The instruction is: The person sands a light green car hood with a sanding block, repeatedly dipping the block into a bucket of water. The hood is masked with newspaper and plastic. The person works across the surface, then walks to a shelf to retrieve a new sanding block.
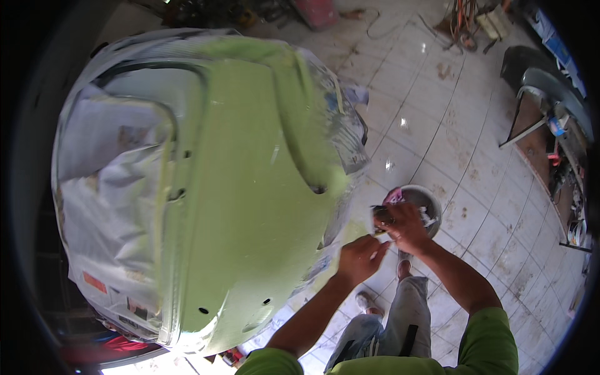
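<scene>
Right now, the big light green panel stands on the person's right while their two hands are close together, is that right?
Not quite: the head view shows the light green panel on the person's left. The left hand and right hand are indeed close together.

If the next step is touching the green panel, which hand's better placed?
Probably the left hand: it sits nearer the green panel in this view. The right hand is farther off, overlapping the bucket, and appears to grip a dark object. Whether the left holds anything is unclear.
</scene>
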Demonstrator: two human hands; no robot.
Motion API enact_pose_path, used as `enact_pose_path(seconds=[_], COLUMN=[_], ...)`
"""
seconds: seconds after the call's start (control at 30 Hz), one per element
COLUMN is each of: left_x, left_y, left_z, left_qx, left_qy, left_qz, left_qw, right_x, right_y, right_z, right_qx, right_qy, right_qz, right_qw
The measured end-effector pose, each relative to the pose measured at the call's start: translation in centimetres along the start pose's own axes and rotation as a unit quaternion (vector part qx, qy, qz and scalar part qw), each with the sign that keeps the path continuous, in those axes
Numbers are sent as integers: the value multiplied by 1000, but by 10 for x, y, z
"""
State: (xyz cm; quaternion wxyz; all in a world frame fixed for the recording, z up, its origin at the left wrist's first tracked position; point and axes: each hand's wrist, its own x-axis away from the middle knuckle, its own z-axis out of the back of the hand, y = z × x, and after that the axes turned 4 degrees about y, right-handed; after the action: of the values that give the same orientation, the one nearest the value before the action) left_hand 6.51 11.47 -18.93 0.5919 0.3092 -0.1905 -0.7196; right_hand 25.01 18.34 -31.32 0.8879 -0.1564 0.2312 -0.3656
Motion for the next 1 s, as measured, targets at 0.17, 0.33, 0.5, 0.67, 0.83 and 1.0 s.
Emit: enact_pose_path(seconds=[0.17,0.33,0.5,0.67,0.83,1.0], left_x=[58,136,237,249,234,247], left_y=[5,-17,-45,-42,-41,-41], left_z=[229,324,374,388,383,384], left_qx=[-329,-536,-469,-467,-489,-504], left_qy=[65,-15,83,41,59,64], left_qz=[-134,-45,13,5,-19,-4], left_qw=[933,843,879,883,870,861], right_x=[-148,-231,-180,-186,-345,-303], right_y=[-153,-229,-382,-352,-148,-250], right_z=[142,118,61,76,153,103], right_qx=[-62,-93,-99,-60,-51,-75], right_qy=[92,297,230,176,394,349], right_qz=[123,31,157,269,23,46], right_qw=[986,950,955,945,918,933])
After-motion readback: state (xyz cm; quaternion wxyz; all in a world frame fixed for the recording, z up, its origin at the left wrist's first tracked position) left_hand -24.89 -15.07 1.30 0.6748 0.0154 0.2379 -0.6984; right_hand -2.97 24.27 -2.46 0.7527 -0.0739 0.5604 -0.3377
